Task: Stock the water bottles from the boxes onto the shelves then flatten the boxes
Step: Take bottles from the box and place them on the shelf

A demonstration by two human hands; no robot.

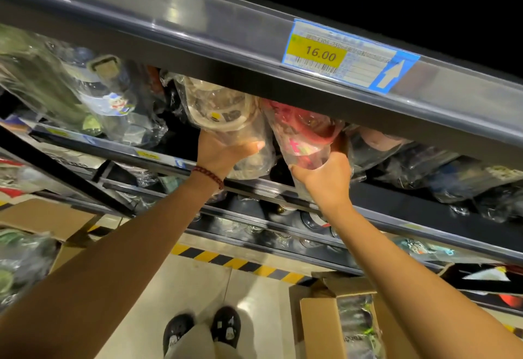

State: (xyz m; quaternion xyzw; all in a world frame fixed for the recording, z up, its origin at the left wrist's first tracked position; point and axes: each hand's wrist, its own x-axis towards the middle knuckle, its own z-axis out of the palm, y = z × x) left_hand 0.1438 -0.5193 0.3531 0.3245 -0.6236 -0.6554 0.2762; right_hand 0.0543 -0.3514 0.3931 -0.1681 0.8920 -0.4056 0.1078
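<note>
Because the shelf point(254, 186) is crowded, the left hand point(223, 155) and right hand point(325, 177), fingers curled around wrapped bottles, are pushing the clear bottle point(223, 115) and pink bottle point(302, 138) in.

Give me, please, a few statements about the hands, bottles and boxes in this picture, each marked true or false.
1. The left hand holds a beige wrapped bottle at the shelf. True.
2. The right hand hangs empty. False: it grips a pink wrapped bottle.
3. The price label reads 16.00. True.
4. The open cardboard box on the floor is empty. False: wrapped bottles show inside.
5. A beaded bracelet sits on the right wrist. False: it is on the left.
</note>
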